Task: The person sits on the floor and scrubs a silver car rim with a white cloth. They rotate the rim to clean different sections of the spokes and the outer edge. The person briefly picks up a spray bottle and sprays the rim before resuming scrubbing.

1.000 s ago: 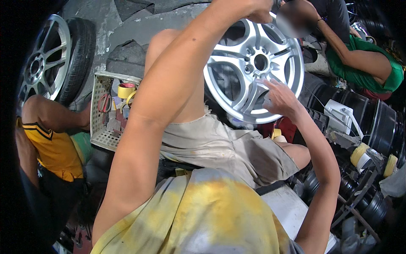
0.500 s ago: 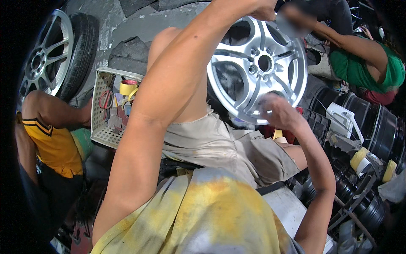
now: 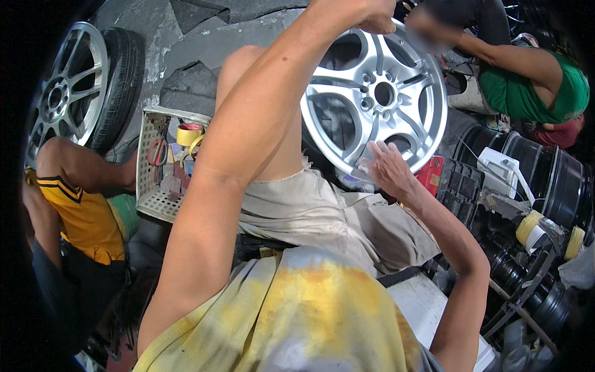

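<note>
A silver alloy wheel (image 3: pixel 414 111) with several spokes and a round centre hole stands tilted before my knees. My left hand (image 3: pixel 379 17) reaches across to its far edge, fingers curled at the rim; their tips are partly out of sight. Close to the near rim, my right hand (image 3: pixel 392 172) presses bent fingers against the base of a spoke. Its fingertips look whitish. Something small and pale may lie under them, but I cannot make out what it is.
A cream perforated basket (image 3: pixel 144 166) at left holds yellow tape (image 3: pixel 188 134) and red-handled scissors (image 3: pixel 157 152). Another wheel (image 3: pixel 69 93) leans by a tyre (image 3: pixel 118 87). A person in yellow shorts (image 3: pixel 83 211) sits left; one in green (image 3: pixel 527 84) sits far right, near dark rims (image 3: pixel 527 158).
My right hand has shifted slightly left and up along the near spoke and is no longer blurred. My left hand stays at the far rim, moving slightly left in view with the wheel.
</note>
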The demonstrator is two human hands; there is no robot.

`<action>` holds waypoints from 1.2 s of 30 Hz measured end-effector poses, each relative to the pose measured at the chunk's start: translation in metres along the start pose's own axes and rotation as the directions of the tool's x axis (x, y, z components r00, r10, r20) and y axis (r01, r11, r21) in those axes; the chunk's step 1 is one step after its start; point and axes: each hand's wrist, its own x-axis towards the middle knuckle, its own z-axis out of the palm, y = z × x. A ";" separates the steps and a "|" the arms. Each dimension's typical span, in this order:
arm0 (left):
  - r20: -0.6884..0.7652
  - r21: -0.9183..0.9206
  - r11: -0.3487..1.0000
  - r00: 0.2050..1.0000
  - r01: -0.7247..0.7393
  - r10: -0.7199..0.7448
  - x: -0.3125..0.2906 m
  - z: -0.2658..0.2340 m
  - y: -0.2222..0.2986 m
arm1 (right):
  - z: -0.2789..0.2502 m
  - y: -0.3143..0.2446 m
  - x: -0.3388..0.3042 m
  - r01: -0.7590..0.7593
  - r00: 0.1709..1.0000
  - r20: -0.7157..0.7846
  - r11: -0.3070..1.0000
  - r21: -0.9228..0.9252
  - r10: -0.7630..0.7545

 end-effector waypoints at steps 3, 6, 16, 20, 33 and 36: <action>0.012 -0.012 1.000 1.000 -0.001 0.001 -0.010 -0.009 0.006 | -0.004 0.016 0.007 -0.124 0.990 -0.077 0.992 -0.019 0.122; -0.016 -0.014 0.998 0.998 0.061 -0.061 -0.005 -0.005 0.009 | -0.009 0.008 0.005 -0.079 0.992 -0.094 0.994 0.069 0.086; 0.014 0.028 0.997 0.997 -0.070 0.069 0.015 0.009 -0.002 | -0.014 -0.001 0.004 -0.142 0.990 0.002 0.986 0.087 0.142; -0.021 0.002 1.000 1.000 -0.013 0.013 0.001 0.000 -0.005 | 0.005 -0.013 -0.006 -0.082 0.985 -0.113 0.933 0.350 0.130; -0.048 0.089 0.996 0.998 -0.031 0.035 0.005 0.010 0.003 | 0.028 -0.083 -0.009 -0.462 0.673 -0.360 0.748 0.477 0.646; -0.072 0.063 0.998 0.997 0.031 -0.026 0.007 0.022 0.010 | 0.025 -0.087 -0.003 -0.530 0.639 -0.285 0.677 0.510 0.714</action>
